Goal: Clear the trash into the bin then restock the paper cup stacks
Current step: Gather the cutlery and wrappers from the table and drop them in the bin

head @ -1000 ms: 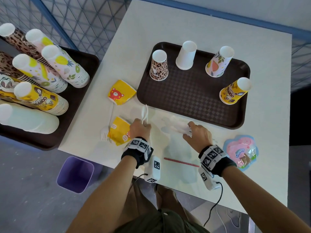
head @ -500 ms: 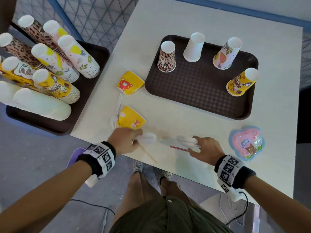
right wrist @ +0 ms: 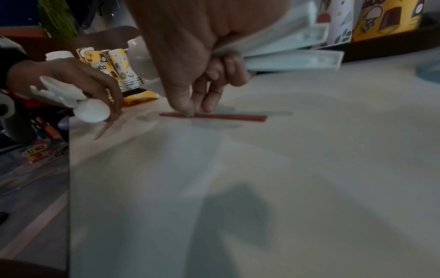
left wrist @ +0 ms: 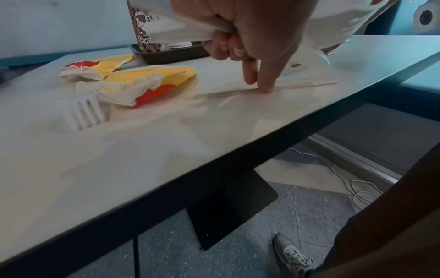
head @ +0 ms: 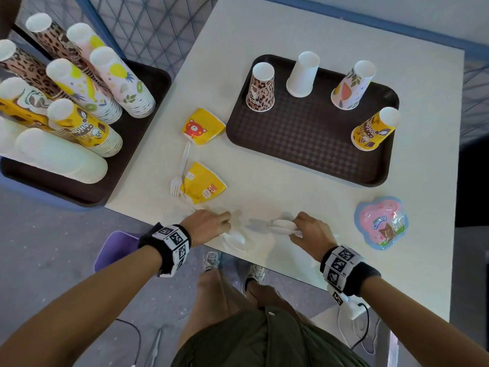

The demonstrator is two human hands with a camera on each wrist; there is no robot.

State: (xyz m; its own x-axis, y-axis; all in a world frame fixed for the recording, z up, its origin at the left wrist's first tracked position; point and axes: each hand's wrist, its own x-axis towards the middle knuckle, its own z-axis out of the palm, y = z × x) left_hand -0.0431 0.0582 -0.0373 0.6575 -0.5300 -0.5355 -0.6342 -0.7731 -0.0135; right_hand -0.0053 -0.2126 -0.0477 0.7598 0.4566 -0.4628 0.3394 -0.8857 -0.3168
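My left hand [head: 225, 225] is at the table's front edge, its curled fingers gripping white plastic cutlery [left wrist: 188, 28] while the index finger presses on a thin wooden stick [left wrist: 309, 85]. My right hand [right wrist: 195, 111] grips a bundle of white plastic cutlery [head: 281, 225], and its thumb and fingertips touch a red straw [right wrist: 226, 117] lying on the table. Two flattened yellow paper cups [head: 202, 125] [head: 202, 184] and a white fork [head: 176, 185] lie left of the hands. A pink candy wrapper [head: 381, 221] lies to the right. The purple bin [head: 113, 250] stands on the floor below the left hand.
A brown tray [head: 312, 149] at the back of the table carries several upside-down paper cups. To the left, a second brown tray [head: 148, 107] on a lower stand carries tall cup stacks [head: 79, 102]. A wire fence runs behind them.
Both hands came back from the middle of the table to its front edge with cutlery in them. The left index finger now presses the wooden stick, and the right fingers reached the red straw.
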